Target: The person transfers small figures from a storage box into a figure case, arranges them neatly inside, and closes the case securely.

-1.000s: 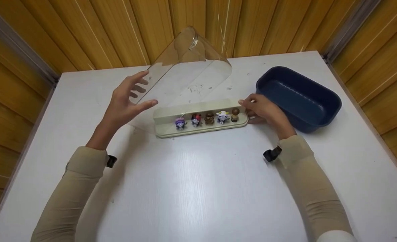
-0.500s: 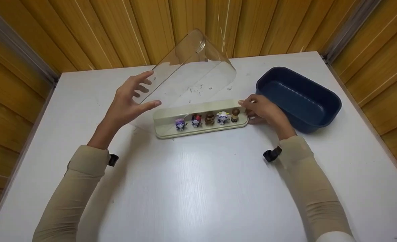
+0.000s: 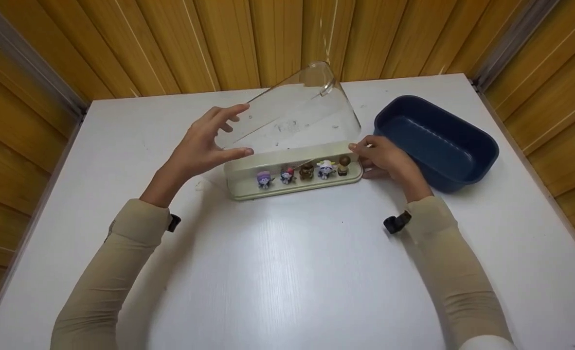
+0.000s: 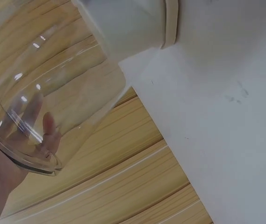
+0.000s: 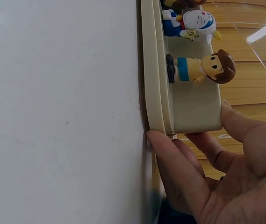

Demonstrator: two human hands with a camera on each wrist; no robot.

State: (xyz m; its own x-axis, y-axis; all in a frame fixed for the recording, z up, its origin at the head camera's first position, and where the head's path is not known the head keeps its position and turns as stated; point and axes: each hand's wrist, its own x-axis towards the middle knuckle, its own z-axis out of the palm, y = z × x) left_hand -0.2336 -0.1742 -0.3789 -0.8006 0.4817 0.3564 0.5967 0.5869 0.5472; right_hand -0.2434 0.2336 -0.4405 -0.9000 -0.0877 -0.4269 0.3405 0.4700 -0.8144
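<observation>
My left hand (image 3: 201, 146) holds one end of a clear plastic cover (image 3: 297, 109), thumb and fingers spread around it. The cover is tilted above and behind a long cream display base (image 3: 242, 188), its far end up and to the right. Along the base stands a row of several small figurines, among them a purple-capped one (image 3: 264, 180), a white-headed one (image 3: 325, 169) and a brown-haired boy (image 5: 203, 67). At the base's right end my right hand (image 3: 384, 156) grips it, thumb on the upper edge and fingers at the side and underneath.
A deep navy tub (image 3: 436, 141) stands at the right, close beside the right hand. All of it rests on a white table (image 3: 268, 272), with yellow wood-look panels (image 3: 161, 43) behind and at both sides.
My left hand has moved to the right with the clear cover, whose raised far end has come lower and further right. The right hand still holds the base in place.
</observation>
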